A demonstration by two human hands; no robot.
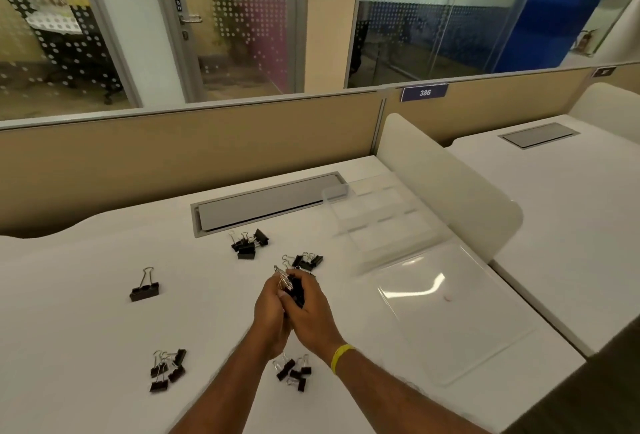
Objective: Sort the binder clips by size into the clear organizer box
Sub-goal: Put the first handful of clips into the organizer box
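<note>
Both hands meet over the middle of the white surface (86, 312). The left hand (271, 312) and right hand (313, 312) are cupped against each other, with their fingers curled round a bunch of black binder clips (295, 289). The wire handles of the bunch stick out at the top. A yellow wristband (341, 357) circles the right wrist.

The clear organizer box (374, 225) stands beyond the hands and to their right, apart from them and somewhat blurred. Its open lid (450, 312) lies flat on the surface to the right of the right hand.

More clips lie loose on the surface:
- a small heap (306, 261) just past the fingertips
- a farther heap (247, 244) beside the grey cable hatch (266, 203)
- one large clip (144, 289) alone, well to the left
- a left heap (168, 369) left of the left forearm
- a near heap (294, 371) between the two forearms
</note>
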